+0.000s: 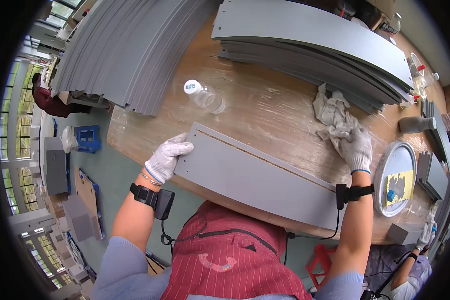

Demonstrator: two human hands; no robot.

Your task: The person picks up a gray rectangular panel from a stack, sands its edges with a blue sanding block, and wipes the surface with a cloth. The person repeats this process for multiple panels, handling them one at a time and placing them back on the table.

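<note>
A long grey panel (255,172) with a narrow brownish groove along its far edge lies across the near side of the table, in front of me. My left hand (169,156), in a white work glove, grips the panel's left end, with fingers over its top face. Beyond the panel's right end, my right hand (357,149), gloved too, is closed on a crumpled whitish rag (332,111) lying on the table. A clear plastic bottle (208,100) with a white cap lies on its side past the panel.
Grey panels are stacked at the far left (120,50) and far right (310,25) of the film-covered table (257,102). A round lid (382,186) with a yellow sandpaper-like sheet (401,185) sits at right. Another person's gloved hand (426,235) is at lower right.
</note>
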